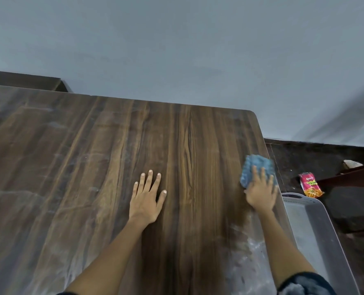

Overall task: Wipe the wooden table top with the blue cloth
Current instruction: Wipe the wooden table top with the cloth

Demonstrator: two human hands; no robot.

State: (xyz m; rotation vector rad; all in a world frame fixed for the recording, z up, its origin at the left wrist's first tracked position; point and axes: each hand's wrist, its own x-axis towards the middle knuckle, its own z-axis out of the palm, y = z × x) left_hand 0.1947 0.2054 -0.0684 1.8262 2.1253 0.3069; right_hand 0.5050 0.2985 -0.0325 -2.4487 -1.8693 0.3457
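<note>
Wood: dark grain of the wooden table top (117, 158) fills the view, streaky and grey-hazed left of the left hand, browner and cleaner between the two hands.
Blue cloth: the blue cloth (253, 167) lies bunched on the table top beside its right edge, part of it reaching just over that edge.
Right hand: the right hand (262, 192) presses flat on the cloth, fingers spread over it; a pressing hold from above, not a closed fist.
Left hand: the left hand (147, 196) rests open and empty, palm down, well left of the cloth, apparently bracing.
Residue: a whitish powdery patch (253, 248) sits on the table top nearer the person than the cloth, along the same right edge.
Beyond the edge: a grey bin (317, 231) stands just right of the table; a red snack packet (311, 185) lies on the floor farther right.
Risk, cloth: a stroke to the right would likely carry the cloth off the edge, since only downward pressure holds it.
Risk, dust: sweeping outward could push powder past the bin onto the floor.
Risk, coverage: the hazy left part may be missed.
</note>
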